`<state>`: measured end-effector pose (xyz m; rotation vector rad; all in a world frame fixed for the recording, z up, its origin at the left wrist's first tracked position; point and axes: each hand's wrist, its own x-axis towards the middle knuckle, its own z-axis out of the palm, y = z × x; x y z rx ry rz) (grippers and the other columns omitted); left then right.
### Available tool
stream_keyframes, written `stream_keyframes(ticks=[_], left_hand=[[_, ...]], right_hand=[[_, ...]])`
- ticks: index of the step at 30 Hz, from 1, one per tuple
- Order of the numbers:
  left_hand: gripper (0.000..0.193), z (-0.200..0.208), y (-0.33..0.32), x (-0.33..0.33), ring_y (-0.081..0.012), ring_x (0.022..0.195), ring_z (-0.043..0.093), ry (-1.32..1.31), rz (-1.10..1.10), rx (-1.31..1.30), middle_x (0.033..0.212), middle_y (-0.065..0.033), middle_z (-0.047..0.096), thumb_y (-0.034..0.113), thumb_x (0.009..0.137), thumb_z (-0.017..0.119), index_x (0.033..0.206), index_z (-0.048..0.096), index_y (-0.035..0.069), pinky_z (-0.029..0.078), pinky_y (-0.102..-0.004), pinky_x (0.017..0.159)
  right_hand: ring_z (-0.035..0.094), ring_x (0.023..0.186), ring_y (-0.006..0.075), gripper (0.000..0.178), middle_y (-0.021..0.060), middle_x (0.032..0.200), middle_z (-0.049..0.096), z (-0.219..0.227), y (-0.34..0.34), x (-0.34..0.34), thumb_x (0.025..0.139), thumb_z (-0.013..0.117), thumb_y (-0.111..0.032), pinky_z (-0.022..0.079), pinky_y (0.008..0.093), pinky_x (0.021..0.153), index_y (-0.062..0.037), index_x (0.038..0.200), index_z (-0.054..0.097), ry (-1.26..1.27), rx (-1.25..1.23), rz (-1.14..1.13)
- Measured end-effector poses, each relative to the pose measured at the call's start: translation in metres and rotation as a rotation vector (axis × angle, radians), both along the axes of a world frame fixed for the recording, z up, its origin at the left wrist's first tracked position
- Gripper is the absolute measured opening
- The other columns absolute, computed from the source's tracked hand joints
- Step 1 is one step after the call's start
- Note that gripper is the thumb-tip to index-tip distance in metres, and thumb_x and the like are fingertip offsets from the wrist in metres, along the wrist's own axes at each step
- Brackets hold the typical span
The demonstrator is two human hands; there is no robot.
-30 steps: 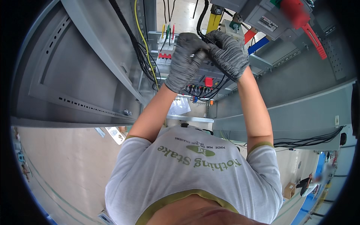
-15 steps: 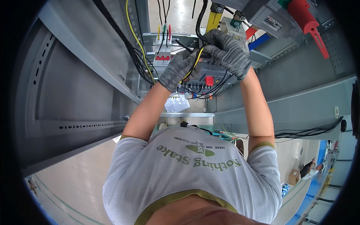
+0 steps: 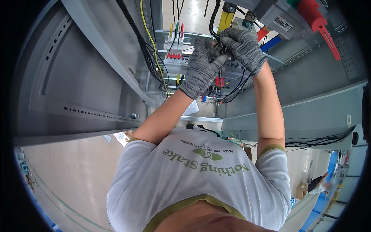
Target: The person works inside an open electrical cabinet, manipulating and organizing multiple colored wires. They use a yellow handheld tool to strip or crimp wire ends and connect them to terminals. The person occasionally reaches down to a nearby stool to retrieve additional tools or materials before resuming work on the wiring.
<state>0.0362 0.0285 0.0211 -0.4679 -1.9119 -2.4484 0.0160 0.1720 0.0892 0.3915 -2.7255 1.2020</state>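
Grey knit gloves cover both of my hands, which meet inside an open metal cabinet. My right hand (image 3: 245, 50) is closed around a black cable bundle (image 3: 213, 23) that comes down from above, beside a yellow busbar (image 3: 225, 21). Against it, my left hand (image 3: 203, 65) has its thumb and fingers bent together at the same bundle. The gloves hide the exact spot where the fingertips grip. Loose black wires (image 3: 236, 89) loop below the right hand. Left of my hands stands a white circuit breaker (image 3: 174, 56) with red toggles and thin wires at its top.
Another black wire bundle (image 3: 143, 50) and a yellow-green wire (image 3: 148, 50) run down the left side. A grey switch unit with a red handle (image 3: 317, 23) juts in at upper right, near a blue busbar (image 3: 271, 43). Cabinet walls flank both arms. A person (image 3: 319, 183) is far right.
My left hand has moved right and turned, with its fingers now up against the right hand. The yellow wire that crossed the left glove is no longer visible there. The view has shifted slightly.
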Motion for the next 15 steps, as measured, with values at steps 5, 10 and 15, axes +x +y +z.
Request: stream_keyframes(ticks=[5,10,15], left_hand=[[0.023,-0.034,-0.019,-0.010,-0.0038,0.073,0.047,0.142,0.030,0.112,0.091,0.0008,0.056,0.007,0.092,0.053,0.115,0.056,0.006,0.043,-0.0184,0.064],[0.019,-0.037,-0.041,-0.014,-0.0108,0.085,0.053,0.172,0.124,-0.116,0.095,-0.0038,0.059,0.008,0.092,0.050,0.106,0.061,0.001,0.045,-0.0248,0.080],[0.024,-0.044,-0.049,-0.020,-0.0056,0.066,0.045,0.268,0.164,-0.315,0.077,0.0026,0.054,0.021,0.094,0.055,0.108,0.063,0.004,0.040,-0.0209,0.059]], right_hand=[[0.057,0.066,0.0095,0.022,0.0041,0.077,0.065,-0.002,0.003,-0.001,0.092,0.058,-0.017,0.047,0.0259,0.058,-0.0012,0.105,0.065,0.075,0.081,0.015],[0.063,0.086,0.0353,0.025,0.0199,0.091,0.066,-0.004,0.003,-0.008,0.092,0.053,-0.021,0.049,0.0406,0.077,-0.0003,0.103,0.062,0.257,0.368,0.037],[0.062,0.092,0.0383,0.027,0.0185,0.095,0.066,-0.028,0.006,-0.027,0.092,0.052,-0.030,0.048,0.0449,0.081,-0.0078,0.103,0.063,0.401,0.397,0.047]])
